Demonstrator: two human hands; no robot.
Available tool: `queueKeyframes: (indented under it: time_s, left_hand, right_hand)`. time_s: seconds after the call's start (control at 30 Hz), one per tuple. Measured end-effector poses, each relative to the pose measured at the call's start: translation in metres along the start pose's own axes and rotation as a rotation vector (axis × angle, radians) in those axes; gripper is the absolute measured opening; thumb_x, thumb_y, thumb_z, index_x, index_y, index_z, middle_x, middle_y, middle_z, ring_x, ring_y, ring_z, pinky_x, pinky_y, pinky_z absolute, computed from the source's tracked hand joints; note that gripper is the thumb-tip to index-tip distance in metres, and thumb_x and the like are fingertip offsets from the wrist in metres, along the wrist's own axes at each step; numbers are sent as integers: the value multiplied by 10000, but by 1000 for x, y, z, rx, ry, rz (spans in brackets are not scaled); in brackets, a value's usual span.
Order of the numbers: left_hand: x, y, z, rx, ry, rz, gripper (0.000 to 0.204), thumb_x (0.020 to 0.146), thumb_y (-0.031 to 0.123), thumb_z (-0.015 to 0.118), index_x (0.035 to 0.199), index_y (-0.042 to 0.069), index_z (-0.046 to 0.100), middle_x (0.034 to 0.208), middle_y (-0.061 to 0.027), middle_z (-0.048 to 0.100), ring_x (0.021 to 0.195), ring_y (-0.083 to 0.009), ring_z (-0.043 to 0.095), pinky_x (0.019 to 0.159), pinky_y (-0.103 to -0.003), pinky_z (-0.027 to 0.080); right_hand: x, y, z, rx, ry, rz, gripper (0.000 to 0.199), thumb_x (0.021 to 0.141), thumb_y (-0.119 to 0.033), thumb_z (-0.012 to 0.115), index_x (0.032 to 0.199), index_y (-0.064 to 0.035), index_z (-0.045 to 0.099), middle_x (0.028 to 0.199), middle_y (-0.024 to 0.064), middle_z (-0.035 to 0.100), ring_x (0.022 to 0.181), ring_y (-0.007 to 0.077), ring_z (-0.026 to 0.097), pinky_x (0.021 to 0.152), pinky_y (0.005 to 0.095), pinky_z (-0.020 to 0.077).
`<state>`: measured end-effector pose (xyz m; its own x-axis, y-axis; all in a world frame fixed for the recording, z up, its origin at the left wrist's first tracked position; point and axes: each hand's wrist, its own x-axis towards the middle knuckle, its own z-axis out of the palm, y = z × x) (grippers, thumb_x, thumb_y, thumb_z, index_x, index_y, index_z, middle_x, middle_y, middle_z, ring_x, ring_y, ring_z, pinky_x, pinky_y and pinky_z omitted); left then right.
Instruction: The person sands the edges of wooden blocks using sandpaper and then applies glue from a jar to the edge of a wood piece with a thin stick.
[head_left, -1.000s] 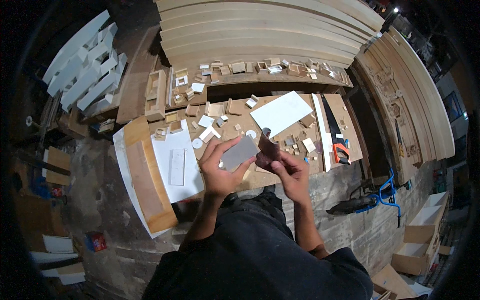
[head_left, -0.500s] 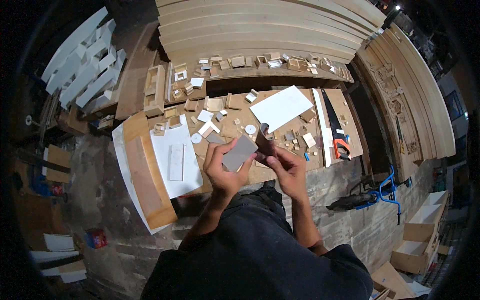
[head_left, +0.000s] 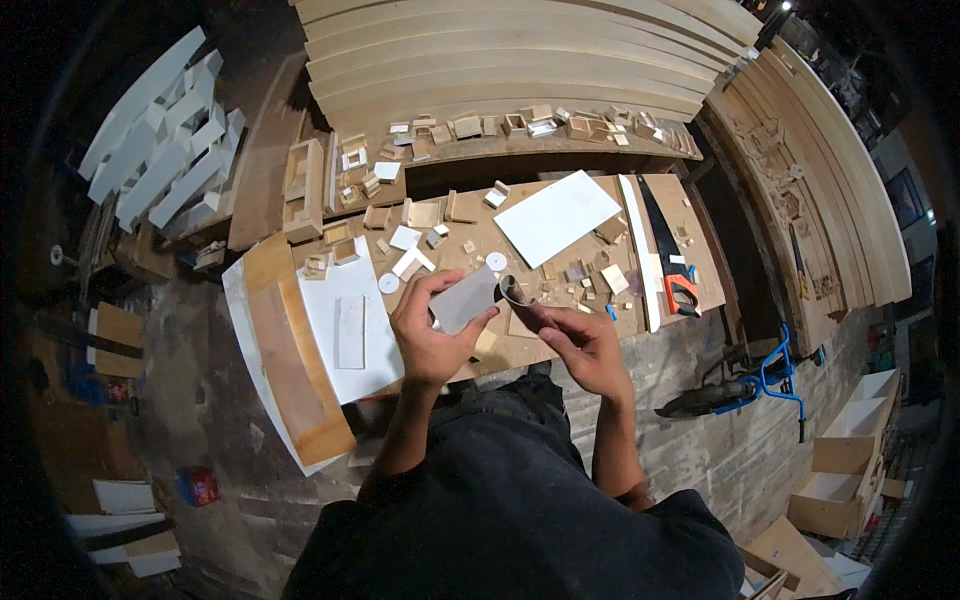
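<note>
My left hand [head_left: 428, 338] grips a small flat greyish board [head_left: 464, 300] by its edges, tilted above the workbench. Between the thumb and fingers of my right hand [head_left: 592, 350] is a curled piece of dark brown sandpaper [head_left: 526, 308]. Its curled end is close to the board's right edge; whether they touch I cannot tell. Beneath and beyond both hands, small wooden blocks and a white disc [head_left: 496, 261] lie on the brown bench top [head_left: 530, 352].
A large white panel [head_left: 556, 218] lies at the bench's far side. To its right are a white strip [head_left: 640, 255] and a handsaw [head_left: 680, 293] with an orange handle. Small wooden boxes [head_left: 467, 126] line the shelf behind. A blue bicycle [head_left: 772, 372] stands at right.
My hands have drawn slightly apart. The board has tilted and shifted left, and the right hand has moved a little right and down, its sandpaper now curled near the board's edge.
</note>
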<state>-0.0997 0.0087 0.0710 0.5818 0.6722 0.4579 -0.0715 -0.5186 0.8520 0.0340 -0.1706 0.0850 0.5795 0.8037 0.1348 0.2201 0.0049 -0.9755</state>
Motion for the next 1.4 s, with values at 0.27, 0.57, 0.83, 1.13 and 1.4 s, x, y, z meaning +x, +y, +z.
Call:
queueKeyframes:
  time_s: [0.27, 0.57, 0.83, 1.13, 1.4]
  left_hand:
    - [4, 13, 13, -274, -154, -38, 955, 676, 34, 931, 1422, 4, 335, 1112, -194, 670, 1083, -244, 675, 951, -373, 562]
    - [12, 28, 9, -147, -143, 68, 647, 787, 105, 832, 1362, -46, 574, 1127, -169, 658, 1014, -222, 655, 898, -337, 524]
    - [21, 52, 22, -61, -331, 95, 464, 895, 144, 644, 1300, -75, 585, 1061, -232, 623, 939, -356, 666, 864, -396, 527]
    - [46, 75, 64, 216, -412, 254, 297, 914, 78, 714, 1115, -104, 593, 990, -243, 613, 883, -390, 662, 747, -436, 547]
    - [62, 62, 118, 352, -392, 384, 299, 877, 32, 739, 1055, -148, 578, 948, -212, 610, 853, -356, 650, 713, -411, 542]
  right_hand:
    - [12, -13, 17, -81, 166, -83, 362, 923, 27, 654, 1285, 11, 663, 1243, 164, 713, 1023, 161, 709, 896, 306, 551]
    - [14, -11, 11, -113, 117, -145, 375, 912, 54, 646, 1285, 19, 660, 1197, 167, 729, 1026, 179, 705, 888, 299, 549]
    - [26, -58, -21, -147, 122, -342, 361, 876, 97, 639, 1221, 0, 686, 1268, 163, 698, 1142, 286, 699, 910, 350, 564]
    - [56, -47, -84, -318, -114, -329, 402, 887, 35, 623, 1262, -96, 684, 1201, 151, 703, 1014, 357, 709, 855, 391, 575]
    - [71, -23, -122, -315, -70, -195, 399, 902, 83, 592, 1264, -54, 692, 1196, 159, 719, 1070, 269, 727, 868, 323, 560]
